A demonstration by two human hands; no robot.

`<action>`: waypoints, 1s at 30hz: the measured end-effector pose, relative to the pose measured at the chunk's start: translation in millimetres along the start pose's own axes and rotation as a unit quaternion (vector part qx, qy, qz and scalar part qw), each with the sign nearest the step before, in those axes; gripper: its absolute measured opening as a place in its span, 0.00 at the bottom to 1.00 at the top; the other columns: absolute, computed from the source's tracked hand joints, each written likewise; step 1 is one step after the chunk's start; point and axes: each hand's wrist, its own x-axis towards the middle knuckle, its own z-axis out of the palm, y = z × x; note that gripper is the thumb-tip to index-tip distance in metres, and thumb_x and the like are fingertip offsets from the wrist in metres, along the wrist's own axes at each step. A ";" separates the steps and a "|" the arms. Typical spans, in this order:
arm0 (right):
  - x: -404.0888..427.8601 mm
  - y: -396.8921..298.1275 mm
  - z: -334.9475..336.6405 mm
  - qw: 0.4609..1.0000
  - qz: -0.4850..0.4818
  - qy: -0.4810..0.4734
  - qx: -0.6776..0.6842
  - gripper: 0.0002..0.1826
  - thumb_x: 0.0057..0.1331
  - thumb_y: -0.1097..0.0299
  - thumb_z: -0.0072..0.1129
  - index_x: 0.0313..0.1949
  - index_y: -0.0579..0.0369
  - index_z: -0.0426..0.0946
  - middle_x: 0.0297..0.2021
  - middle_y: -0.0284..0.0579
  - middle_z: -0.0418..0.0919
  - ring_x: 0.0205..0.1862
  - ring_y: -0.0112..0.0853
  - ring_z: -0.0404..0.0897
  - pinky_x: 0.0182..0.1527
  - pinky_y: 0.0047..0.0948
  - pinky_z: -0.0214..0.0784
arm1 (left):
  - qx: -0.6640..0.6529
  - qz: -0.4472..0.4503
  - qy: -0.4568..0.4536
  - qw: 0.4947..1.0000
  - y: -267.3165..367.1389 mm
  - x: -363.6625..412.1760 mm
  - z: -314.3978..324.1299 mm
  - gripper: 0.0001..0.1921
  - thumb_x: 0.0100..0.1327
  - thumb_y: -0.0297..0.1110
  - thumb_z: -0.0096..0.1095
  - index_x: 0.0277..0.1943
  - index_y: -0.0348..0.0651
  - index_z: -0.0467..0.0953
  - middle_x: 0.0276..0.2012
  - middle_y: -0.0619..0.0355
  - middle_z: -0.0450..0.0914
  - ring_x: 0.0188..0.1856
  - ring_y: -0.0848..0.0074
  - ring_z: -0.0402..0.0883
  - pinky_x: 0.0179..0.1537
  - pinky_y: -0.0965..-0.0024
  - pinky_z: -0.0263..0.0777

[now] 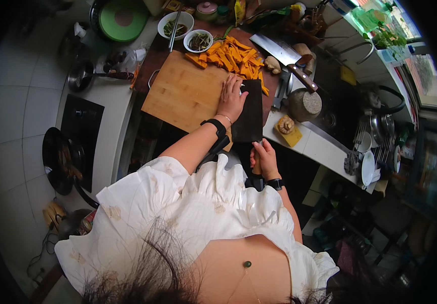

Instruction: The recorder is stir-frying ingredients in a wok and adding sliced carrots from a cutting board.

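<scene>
In my right hand point(266, 157) is the wooden handle point(257, 164) of a cleaver with a broad dark blade point(249, 114). The blade lies over the right side of a bamboo cutting board point(188, 89). My left hand point(232, 99) rests on the board against the blade's left side, fingers together. A small pale piece point(241, 90) shows between those fingers and the blade; the fingers mostly hide it. Beyond the board's far right edge is a heap of orange strips point(235, 55), probably pumpkin. A piece of ginger root point(273, 65) sits right of the heap.
Two white bowls point(176, 26) point(198, 41) of chopped food stand behind the board, metal chopsticks point(174, 32) across one. A second cleaver point(279, 49) lies back right, near a stone mortar point(305, 104). A yellow sponge point(290, 133) is at the counter edge. A wok point(60, 161) stands left.
</scene>
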 end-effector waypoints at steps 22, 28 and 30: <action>-46.0 -104.1 152.1 0.967 -0.026 -0.188 -0.171 0.05 0.67 0.69 0.53 0.37 0.55 0.68 0.18 0.37 0.72 0.12 0.25 0.68 0.13 0.22 0.60 | -0.020 -0.075 0.309 0.948 21.2 27.8 -210.3 0.23 0.65 0.36 0.57 0.56 0.32 0.62 0.58 0.40 0.64 0.61 0.49 0.63 0.61 0.56 0.58; -59.9 -100.7 244.8 0.925 0.000 -0.311 -0.217 0.05 0.67 0.67 0.52 0.37 0.53 0.69 0.19 0.38 0.72 0.12 0.25 0.68 0.13 0.22 0.61 | 0.061 -0.110 0.399 0.908 1.8 -17.6 -324.9 0.26 0.60 0.38 0.64 0.55 0.32 0.63 0.58 0.39 0.64 0.61 0.48 0.62 0.62 0.55 0.58; -65.4 -90.9 278.9 0.907 0.009 -0.348 -0.238 0.06 0.68 0.66 0.51 0.34 0.51 0.68 0.19 0.38 0.72 0.12 0.25 0.68 0.12 0.22 0.61 | 0.098 -0.129 0.417 0.894 -13.3 -43.0 -363.3 0.26 0.60 0.37 0.64 0.55 0.33 0.63 0.57 0.39 0.64 0.61 0.47 0.62 0.62 0.55 0.58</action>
